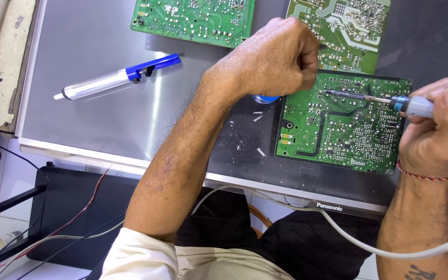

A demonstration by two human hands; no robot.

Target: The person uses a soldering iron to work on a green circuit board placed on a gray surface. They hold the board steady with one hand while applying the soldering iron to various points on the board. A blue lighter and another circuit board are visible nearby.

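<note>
Grey desk (94, 46): right hand (439, 129) grips soldering iron (374, 98), tip pointing left across circuit board (338, 129) toward fisted left hand (276, 57), perhaps pinching solder.

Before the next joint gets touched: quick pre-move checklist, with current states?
1. Soldering iron gripped in right hand: ok.
2. Iron tip on the green circuit board, upper middle: ok.
3. Left hand steadying at the board's top left edge, closed in a fist: ok; what the fingers pinch, cannot tell.
4. Board flat on the grey panel: ok.
5. Metal scraps lying beside the board: not ok.
6. Desoldering pump within reach, left on the panel: ok.
</note>
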